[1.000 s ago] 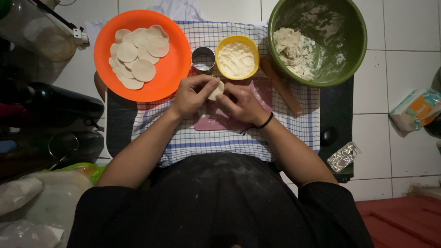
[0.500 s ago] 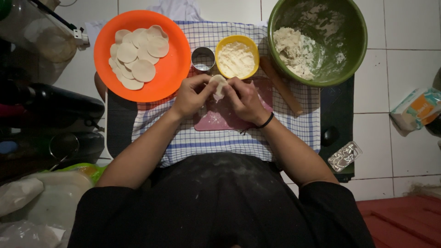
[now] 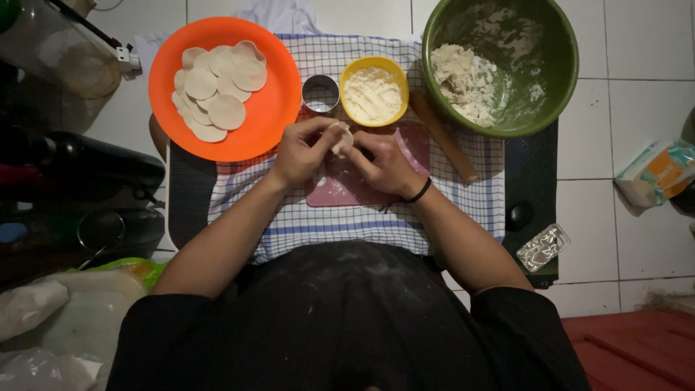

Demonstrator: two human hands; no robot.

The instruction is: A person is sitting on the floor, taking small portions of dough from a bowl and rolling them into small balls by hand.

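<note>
Both my hands meet over a pink board [image 3: 340, 190] on a checked cloth [image 3: 347, 217]. My left hand [image 3: 300, 150] and my right hand [image 3: 384, 165] pinch a small pale piece of dough [image 3: 342, 137] between their fingertips. A black band circles my right wrist. Beyond the hands stand a round metal cutter [image 3: 320, 93] and a yellow bowl of flour [image 3: 373, 91]. To the far left, an orange plate [image 3: 274, 108] holds several flat round dough discs [image 3: 217, 90]. A green bowl [image 3: 550, 65] with a lump of dough stands at the far right.
A wooden rolling pin [image 3: 443, 136] lies beside the green bowl. A black mat [image 3: 532, 188] carries a clear plastic wrapper [image 3: 543, 247]. A packet [image 3: 655, 174] lies on the white tiles at right. Dark pans and plastic bags crowd the left side.
My hands have lifted the dough piece slightly and shifted their pinch around it. Plate, bowls and cutter have not moved.
</note>
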